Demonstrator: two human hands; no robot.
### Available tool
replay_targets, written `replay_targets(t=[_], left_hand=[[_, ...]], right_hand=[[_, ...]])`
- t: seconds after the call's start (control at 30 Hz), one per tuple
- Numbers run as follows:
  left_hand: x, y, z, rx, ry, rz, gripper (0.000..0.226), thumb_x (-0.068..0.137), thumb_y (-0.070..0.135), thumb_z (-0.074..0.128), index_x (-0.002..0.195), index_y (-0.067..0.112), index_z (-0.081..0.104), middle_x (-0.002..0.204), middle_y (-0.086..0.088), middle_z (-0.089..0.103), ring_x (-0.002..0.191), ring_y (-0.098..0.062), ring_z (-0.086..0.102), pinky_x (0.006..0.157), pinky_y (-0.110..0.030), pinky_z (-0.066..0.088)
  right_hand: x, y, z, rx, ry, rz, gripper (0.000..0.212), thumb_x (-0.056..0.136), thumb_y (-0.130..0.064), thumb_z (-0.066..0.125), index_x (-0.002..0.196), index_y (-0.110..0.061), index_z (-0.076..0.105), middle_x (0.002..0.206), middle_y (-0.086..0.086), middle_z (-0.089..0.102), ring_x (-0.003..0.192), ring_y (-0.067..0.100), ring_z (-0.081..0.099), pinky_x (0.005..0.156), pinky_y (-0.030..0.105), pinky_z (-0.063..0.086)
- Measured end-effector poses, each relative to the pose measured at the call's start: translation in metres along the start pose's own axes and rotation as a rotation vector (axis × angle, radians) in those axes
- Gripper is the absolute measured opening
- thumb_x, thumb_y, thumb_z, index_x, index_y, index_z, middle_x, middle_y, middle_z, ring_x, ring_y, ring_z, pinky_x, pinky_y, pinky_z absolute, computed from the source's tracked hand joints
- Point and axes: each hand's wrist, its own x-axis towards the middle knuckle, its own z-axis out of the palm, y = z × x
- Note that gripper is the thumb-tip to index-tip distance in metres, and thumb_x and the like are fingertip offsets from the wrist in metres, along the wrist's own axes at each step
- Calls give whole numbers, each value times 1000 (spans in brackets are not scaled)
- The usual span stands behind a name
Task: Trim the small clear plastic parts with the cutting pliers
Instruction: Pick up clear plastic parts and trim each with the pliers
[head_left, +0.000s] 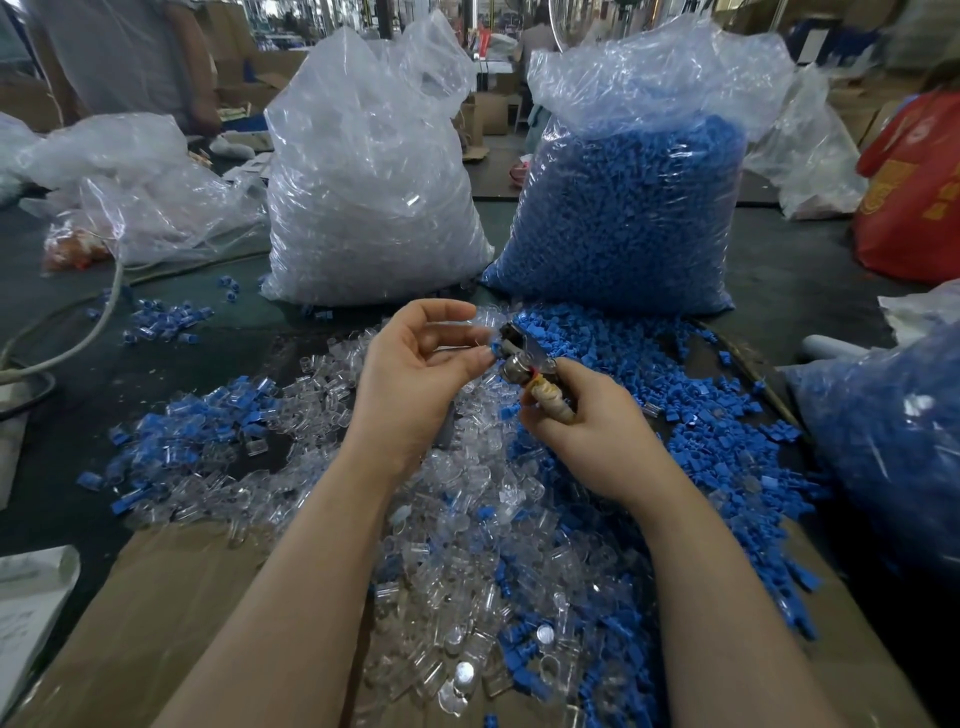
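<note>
Two hands meet above the middle of the worktop (810, 270): your left hand (415, 379) pinches what looks like a small clear plastic part (480, 332) between thumb and fingertips, though it is hard to make out. Your right hand (587, 426) has its grip curled round the handles of the cutting pliers (524, 364), whose head touches that part. Loose clear parts (467, 519) and blue caps (701, 431) lie heaped beneath, before two full bags (363, 182) at the far edge.

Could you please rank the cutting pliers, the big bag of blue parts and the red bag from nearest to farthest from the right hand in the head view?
1. Cutting pliers: gripped in the right hand.
2. Bag of blue parts: standing behind the hand.
3. Red bag: far right edge.
</note>
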Motion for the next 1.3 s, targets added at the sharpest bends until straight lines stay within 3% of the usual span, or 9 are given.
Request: replay_targets(t=[0.43, 0.67, 0.77, 0.83, 0.97, 1.07, 1.13, 1.2, 1.3], left_hand=[[0, -1, 1, 2, 9, -16, 34, 82, -13, 68, 103, 13, 63, 90, -3, 75, 81, -10, 72, 74, -21, 56], [-1, -1, 1, 57, -1, -29, 34, 85, -10, 67, 108, 15, 66, 96, -4, 73, 84, -8, 71, 75, -19, 55], [0, -2, -2, 41, 13, -68, 31, 84, -4, 69, 106, 17, 69, 94, -1, 74, 87, -9, 70, 78, -21, 56], [4, -2, -10, -151, 112, -181, 23, 86, -1, 66, 103, 14, 70, 89, -1, 75, 85, -12, 71, 77, -21, 57], [13, -3, -49, -783, 400, -397, 12, 93, 7, 58, 98, 3, 68, 82, -6, 70, 73, -12, 68, 72, -22, 58], [11, -5, -82, -1152, 596, -384, 11, 96, 13, 58, 90, 5, 64, 76, -5, 67, 67, -12, 67, 68, -23, 58], [11, -6, -98, -1290, 734, -356, 16, 99, 16, 56, 88, 5, 60, 66, -6, 65, 57, -13, 66, 58, -21, 56], [11, -8, -109, -1402, 840, -321, 17, 101, 17, 54, 96, 2, 60, 63, -8, 64, 47, -16, 64, 48, -20, 54], [10, -11, -119, -1515, 944, -244, 29, 104, 21, 46, 118, 0, 59, 75, -10, 68, 46, -18, 65, 48, -21, 56]], right_hand=[[-4, -7, 0, -161, 46, 5, 6, 86, -18, 56, 88, -23, 58, 73, -3, 61, 70, 22, 55, 65, 45, 51], [-3, -7, 2, -231, 49, 15, 5, 87, -20, 54, 90, -23, 56, 75, -3, 62, 71, 22, 56, 65, 46, 51], [-3, -6, 2, -273, 83, 14, 4, 88, -25, 55, 87, -26, 51, 72, -5, 60, 66, 18, 53, 58, 39, 46], [-2, -3, 1, -327, 142, 32, 10, 87, -27, 55, 83, -27, 46, 68, -7, 55, 62, 14, 49, 52, 34, 36], [2, 5, -6, -511, 252, 203, 9, 89, -29, 55, 89, -23, 48, 66, -7, 46, 55, 14, 41, 47, 30, 24], [0, 12, -8, -634, 255, 401, 14, 90, -29, 55, 88, -20, 46, 67, -3, 43, 54, 14, 36, 46, 28, 22], [-1, 14, -7, -664, 234, 495, 16, 88, -29, 58, 85, -20, 45, 69, -2, 44, 55, 15, 37, 47, 28, 23], [-1, 16, -7, -677, 211, 550, 19, 85, -27, 61, 82, -21, 44, 73, 0, 47, 56, 16, 39, 48, 28, 26], [-1, 18, -6, -687, 181, 593, 19, 86, -29, 62, 83, -20, 45, 90, 4, 55, 57, 18, 41, 53, 30, 32]])
